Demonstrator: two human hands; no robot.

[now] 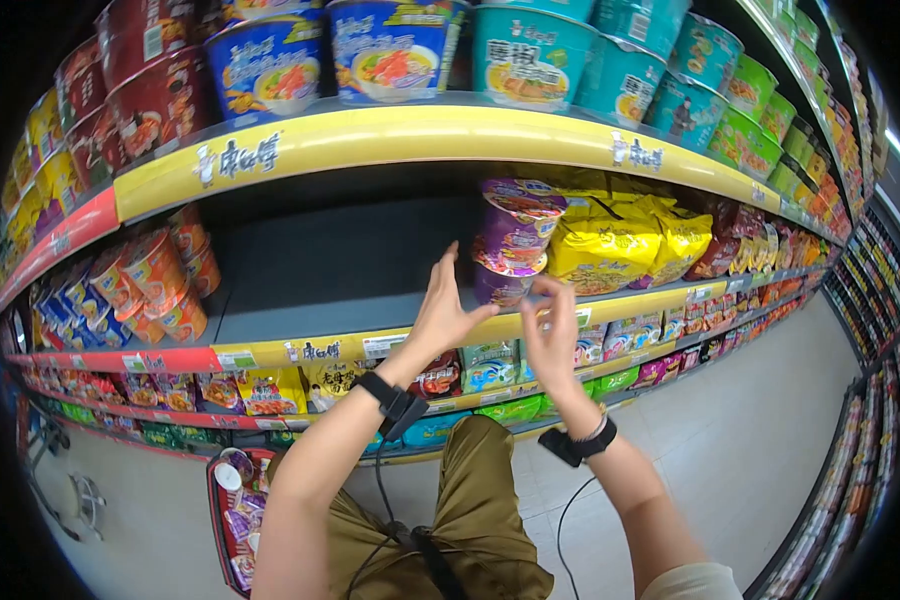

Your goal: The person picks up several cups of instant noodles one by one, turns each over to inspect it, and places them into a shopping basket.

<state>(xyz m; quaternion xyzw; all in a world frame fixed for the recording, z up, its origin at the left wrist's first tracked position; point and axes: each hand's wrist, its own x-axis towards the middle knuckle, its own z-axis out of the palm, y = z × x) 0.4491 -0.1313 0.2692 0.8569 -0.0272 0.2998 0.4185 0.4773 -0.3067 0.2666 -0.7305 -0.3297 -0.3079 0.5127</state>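
My left hand [442, 308] is raised in front of the middle shelf with fingers spread, holding nothing. My right hand [553, 335] is just beside it, fingers apart, also empty. Both hover close to a stack of purple noodle bowls [511, 240] standing on the grey shelf board [320, 300]. The hands do not touch the bowls. Black bands sit on both wrists, with a cable running down from each.
Yellow noodle bags [610, 245] fill the shelf right of the purple bowls. Orange cups [160, 280] stand at the left. Blue and teal bowls [390, 45] line the upper shelf. A red basket [235, 505] with purple bowls sits on the floor at lower left.
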